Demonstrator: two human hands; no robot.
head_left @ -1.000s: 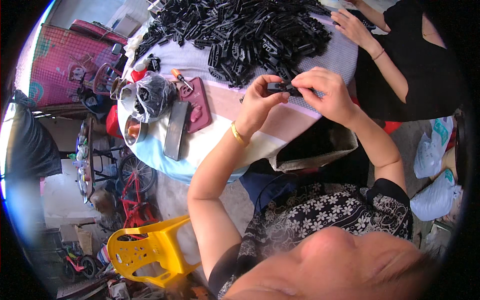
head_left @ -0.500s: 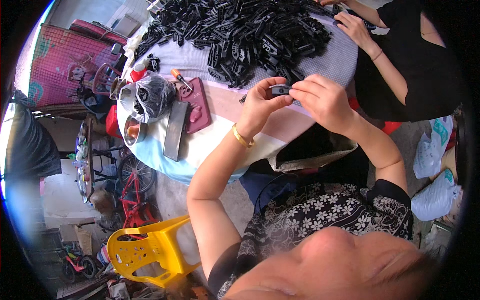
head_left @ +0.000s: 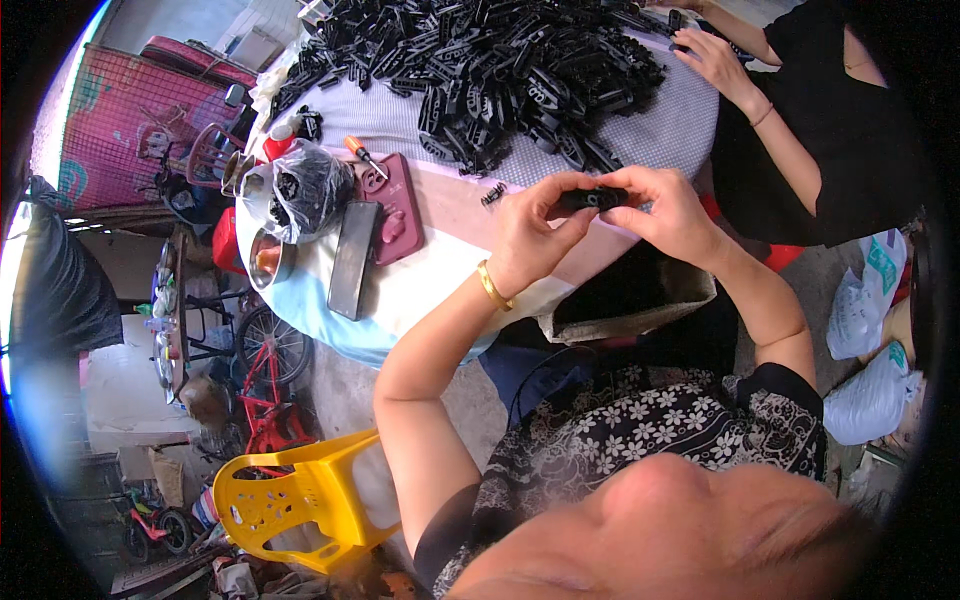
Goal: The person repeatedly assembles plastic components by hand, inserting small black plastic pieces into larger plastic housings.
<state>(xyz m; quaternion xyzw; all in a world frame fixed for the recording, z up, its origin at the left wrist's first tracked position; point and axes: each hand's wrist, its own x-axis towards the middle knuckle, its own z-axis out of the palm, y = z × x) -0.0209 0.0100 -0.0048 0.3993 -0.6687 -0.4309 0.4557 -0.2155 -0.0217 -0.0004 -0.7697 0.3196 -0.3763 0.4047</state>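
Note:
A small black plastic part [head_left: 596, 198] is held between my two hands, just over the near right edge of the cloth-covered table [head_left: 455, 215]. My left hand [head_left: 535, 228], with a gold bangle at its wrist, pinches one end. The fingers and thumb of my right hand [head_left: 672, 212] close on the other end. Beyond them, a large heap of similar black plastic parts [head_left: 490, 75] covers the far side. One tiny loose black piece [head_left: 493, 194] lies on the cloth left of my hands.
On the table's left lie a dark phone [head_left: 353, 260], a maroon case [head_left: 400, 215], an orange-handled screwdriver [head_left: 362, 152] and a clear bag of black pieces [head_left: 300, 190]. A co-worker's hand [head_left: 712, 62] is at the far right. Below the table edge sits an open container [head_left: 630, 305]; a yellow chair [head_left: 300, 500] stands lower left.
Both hands have come slightly nearer and to the right with the black part, which is turned so another side shows. My right fingers have shifted from a fingertip pinch to a curled hold.

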